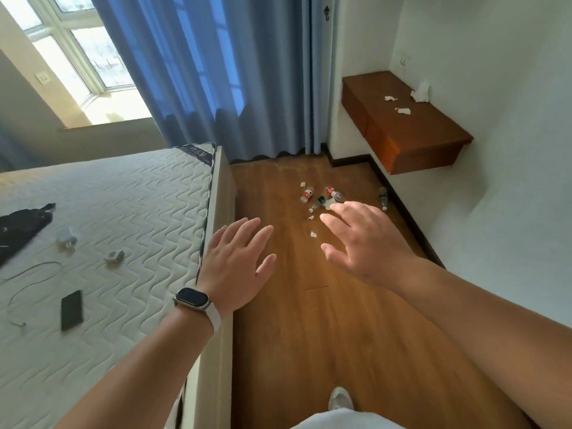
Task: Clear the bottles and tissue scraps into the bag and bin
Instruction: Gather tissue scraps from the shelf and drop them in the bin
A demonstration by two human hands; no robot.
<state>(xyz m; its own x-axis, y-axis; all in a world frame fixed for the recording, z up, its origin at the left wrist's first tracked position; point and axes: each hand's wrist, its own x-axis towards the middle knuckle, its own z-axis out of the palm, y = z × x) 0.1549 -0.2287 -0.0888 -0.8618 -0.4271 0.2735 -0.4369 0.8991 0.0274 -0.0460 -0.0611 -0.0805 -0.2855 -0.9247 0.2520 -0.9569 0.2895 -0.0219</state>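
Several small plastic bottles lie on the wooden floor ahead: a red-labelled bottle (307, 194), a green-labelled bottle (318, 203) and another red-labelled one (334, 193). A further clear bottle (383, 198) lies against the right skirting. White tissue scraps (314, 234) dot the floor near them, and more tissue scraps (403, 110) lie on the wall-mounted wooden shelf (427, 134). My left hand (238, 261) and my right hand (368, 243) are stretched forward with spread fingers, holding nothing, well short of the litter. No bag or bin is in view.
A bare quilted mattress (108, 243) on the left carries a black phone (71, 309), a cable, a black cloth and small white items. Blue curtains (232, 72) hang at the far end. A white wall runs along the right.
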